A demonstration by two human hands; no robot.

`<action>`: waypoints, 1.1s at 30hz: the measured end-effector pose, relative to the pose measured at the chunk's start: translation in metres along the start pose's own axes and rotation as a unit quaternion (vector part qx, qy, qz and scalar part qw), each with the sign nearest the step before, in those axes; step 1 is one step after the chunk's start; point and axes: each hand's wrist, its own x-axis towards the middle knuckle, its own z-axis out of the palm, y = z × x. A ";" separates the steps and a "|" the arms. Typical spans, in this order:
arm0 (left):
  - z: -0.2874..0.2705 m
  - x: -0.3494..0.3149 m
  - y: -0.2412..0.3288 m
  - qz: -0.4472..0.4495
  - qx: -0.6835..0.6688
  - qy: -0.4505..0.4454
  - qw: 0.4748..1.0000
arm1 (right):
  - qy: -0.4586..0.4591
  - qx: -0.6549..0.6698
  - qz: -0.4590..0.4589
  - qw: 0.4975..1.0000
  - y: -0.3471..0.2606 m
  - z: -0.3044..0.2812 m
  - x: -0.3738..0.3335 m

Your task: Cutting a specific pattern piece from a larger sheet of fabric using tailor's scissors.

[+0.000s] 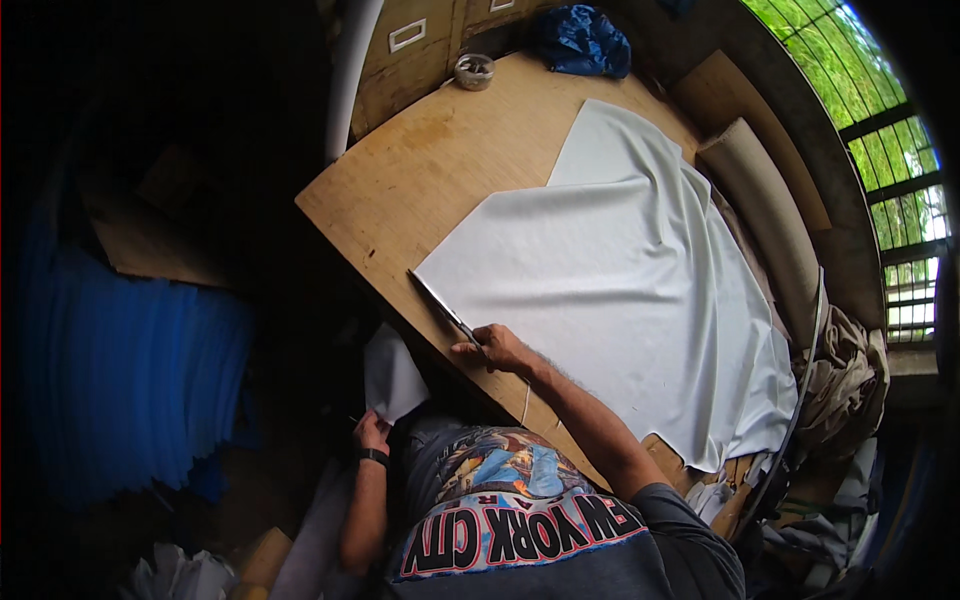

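Observation:
A large white sheet of fabric or vinyl (590, 270) lies with folds across the wooden table (410, 160). My right hand (500, 348) is closed round the handles of a pair of scissors (442, 302). Their long blades lie along the sheet's left edge, with the tips at its corner. Below the table's edge, my left hand (372, 430) pinches a smaller white piece (393, 375) that hangs beside my body. A dark band circles the left wrist. My fingers partly hide the scissor handles.
A clear round tub (474, 71) and a blue plastic bundle (580, 42) stand at the table's far end. A beige roll (768, 225) lies along the right side, near crumpled tan cloth (845, 380) and a barred window. Blue sheeting (150, 375) fills the dark left.

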 end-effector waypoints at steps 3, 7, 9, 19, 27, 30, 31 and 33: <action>0.014 -0.014 0.045 0.151 0.226 0.016 0.962 | 0.001 -0.034 -0.015 0.999 0.018 0.001 -0.026; 0.113 -0.070 0.170 0.278 0.358 -0.160 0.877 | 0.053 -0.098 -0.054 0.992 0.060 0.018 -0.091; 0.176 -0.097 0.233 0.289 0.440 -0.256 0.811 | 0.067 -0.026 -0.006 0.997 0.060 0.023 -0.135; 0.485 -0.166 0.312 0.701 0.383 -0.347 0.491 | 0.523 0.241 0.117 0.809 0.140 0.070 -0.251; 0.405 0.051 0.149 0.550 0.719 -0.200 0.376 | 0.627 0.162 0.500 0.575 0.276 0.075 -0.367; 0.390 0.016 0.131 0.612 0.690 -0.169 0.349 | 0.608 0.134 0.556 0.550 0.319 0.082 -0.390; 0.391 0.034 0.142 0.576 0.714 -0.201 0.344 | 0.600 0.100 0.577 0.545 0.325 0.079 -0.393; 0.397 0.043 0.141 0.502 0.743 -0.253 0.362 | 0.573 0.125 0.590 0.555 0.332 0.073 -0.409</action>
